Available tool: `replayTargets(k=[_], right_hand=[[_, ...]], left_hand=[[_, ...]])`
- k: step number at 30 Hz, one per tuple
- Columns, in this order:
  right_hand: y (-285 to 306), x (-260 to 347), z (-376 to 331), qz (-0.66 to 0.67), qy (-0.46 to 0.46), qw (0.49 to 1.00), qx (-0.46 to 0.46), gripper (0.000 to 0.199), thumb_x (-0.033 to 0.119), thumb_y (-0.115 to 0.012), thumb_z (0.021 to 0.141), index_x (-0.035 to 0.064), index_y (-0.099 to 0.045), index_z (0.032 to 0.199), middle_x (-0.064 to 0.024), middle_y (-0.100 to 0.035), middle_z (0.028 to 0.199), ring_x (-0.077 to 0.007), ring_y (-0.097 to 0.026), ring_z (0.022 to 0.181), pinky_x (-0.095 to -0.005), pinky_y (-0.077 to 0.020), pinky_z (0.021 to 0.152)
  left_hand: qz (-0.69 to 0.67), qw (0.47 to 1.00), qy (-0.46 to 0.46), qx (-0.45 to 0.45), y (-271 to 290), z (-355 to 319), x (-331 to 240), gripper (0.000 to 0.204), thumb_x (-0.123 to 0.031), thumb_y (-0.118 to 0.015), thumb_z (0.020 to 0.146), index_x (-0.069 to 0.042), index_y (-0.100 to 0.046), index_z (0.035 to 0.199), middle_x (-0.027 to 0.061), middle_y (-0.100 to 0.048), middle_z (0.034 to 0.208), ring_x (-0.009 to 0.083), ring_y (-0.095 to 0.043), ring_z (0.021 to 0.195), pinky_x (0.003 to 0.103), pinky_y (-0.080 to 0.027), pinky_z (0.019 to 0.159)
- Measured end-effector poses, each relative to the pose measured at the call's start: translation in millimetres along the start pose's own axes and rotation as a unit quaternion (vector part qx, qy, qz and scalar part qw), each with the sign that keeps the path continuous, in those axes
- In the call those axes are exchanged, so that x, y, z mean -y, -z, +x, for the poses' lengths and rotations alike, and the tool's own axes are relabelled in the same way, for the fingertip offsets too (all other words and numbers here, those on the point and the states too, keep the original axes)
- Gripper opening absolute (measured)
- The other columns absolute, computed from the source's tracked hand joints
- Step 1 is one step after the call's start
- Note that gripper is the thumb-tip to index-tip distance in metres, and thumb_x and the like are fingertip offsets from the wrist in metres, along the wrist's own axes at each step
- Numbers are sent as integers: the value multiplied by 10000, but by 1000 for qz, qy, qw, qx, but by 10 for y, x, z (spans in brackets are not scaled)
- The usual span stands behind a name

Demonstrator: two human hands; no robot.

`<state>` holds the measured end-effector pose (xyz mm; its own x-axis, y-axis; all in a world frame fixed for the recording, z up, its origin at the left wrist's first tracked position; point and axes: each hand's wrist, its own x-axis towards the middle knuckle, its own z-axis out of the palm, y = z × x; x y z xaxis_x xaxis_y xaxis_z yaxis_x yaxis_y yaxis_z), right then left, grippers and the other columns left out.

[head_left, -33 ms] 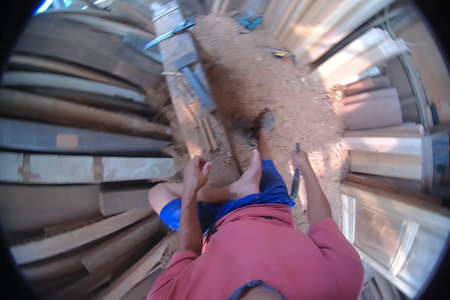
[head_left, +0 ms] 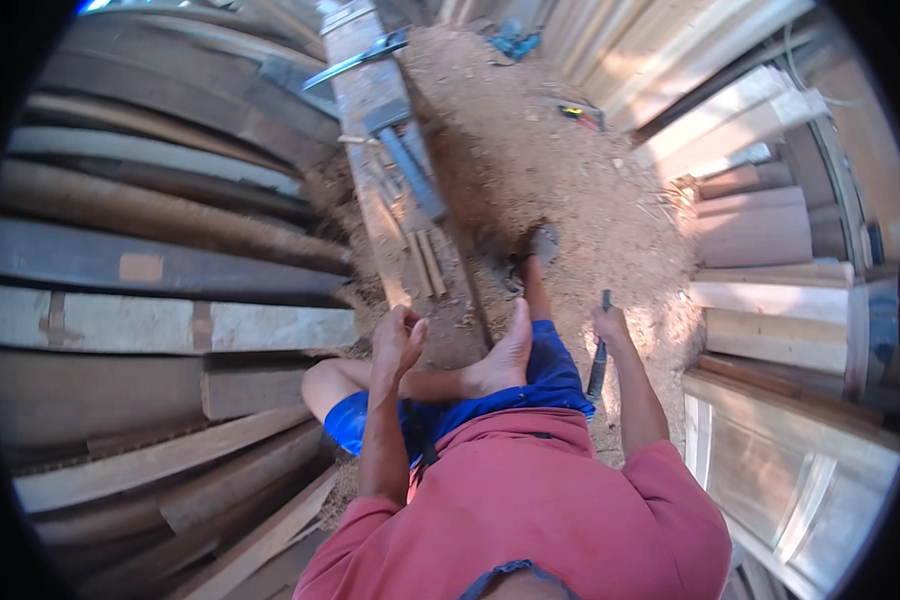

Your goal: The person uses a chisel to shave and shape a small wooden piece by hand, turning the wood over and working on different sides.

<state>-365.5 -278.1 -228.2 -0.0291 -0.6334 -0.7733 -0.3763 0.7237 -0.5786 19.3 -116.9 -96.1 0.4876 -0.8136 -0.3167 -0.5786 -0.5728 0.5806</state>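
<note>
Fingers (head_left: pixel 610 322) around dark tool (head_left: pixel 598 360), sawdust floor (head_left: pixel 570 170) open

This is looking like a rough woodworking shop or timber yard. Long weathered planks (head_left: pixel 160 260) are lying stacked in rows along the left side, and paler sawn boards (head_left: pixel 760 230) are leaning and piling up on the right. Sawdust (head_left: pixel 580 190) is covering the ground between them. A long wooden beam (head_left: pixel 370 130) is stretching away down the middle, with a metal tool (head_left: pixel 355 60) lying across it and thin wood strips (head_left: pixel 425 260) resting beside it.
</note>
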Motion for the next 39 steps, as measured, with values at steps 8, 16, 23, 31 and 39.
replayTargets(k=[8, 16, 23, 31, 39], right_hand=[[-252, -436, -246, -89, -37, 995, 38, 231, 213, -544, 920, 28, -537, 783, -35, -480, 576, -139, -477, 435, -326, -404, 391], [-393, 120, -371, -100, 40, 990, 95, 186, 196, -527, 937, 29, -536, 854, -34, -502, 628, -131, -484, 459, -292, -375, 403], [-611, 851, -838, -60, 179, 981, 54, 177, 143, -422, 967, 0, -516, 1011, -80, -560, 705, -127, -524, 485, -299, -429, 408], [-1423, 1761, -2040, 168, 230, 931, 229, 235, 131, -402, 986, 19, -494, 1171, -95, -621, 802, -126, -587, 537, -259, -503, 485], [-2070, 1640, -3247, 252, 76, 838, 478, 205, 173, -458, 993, 52, -540, 1137, -49, -637, 864, -93, -623, 623, -318, -555, 581]], left_hand=[[-37, 995, 83, -49, -306, 476, 324, 324, -332, -662, 859, -38, -598, 980, 168, -688, 878, 347, -663, 862, 424, -510, 767], [-15, 997, 78, -5, -347, 812, 318, 318, -307, -667, 841, -4, -589, 902, 209, -662, 866, 360, -644, 838, 431, -497, 761], [-484, 874, 40, 12, -137, 291, 242, 140, -102, -491, 843, -37, -522, 962, 114, -615, 742, 195, -612, 653, 312, -500, 590], [-744, 656, 39, 123, 372, -500, -68, 213, -261, -484, 992, -63, -531, 1054, 27, -511, 685, 91, -370, 456, 236, -314, 424], [-737, 668, -70, 77, 803, -806, -33, 258, -304, -474, 1021, -60, -528, 1086, 17, -542, 731, 104, -499, 542, 236, -455, 502]])
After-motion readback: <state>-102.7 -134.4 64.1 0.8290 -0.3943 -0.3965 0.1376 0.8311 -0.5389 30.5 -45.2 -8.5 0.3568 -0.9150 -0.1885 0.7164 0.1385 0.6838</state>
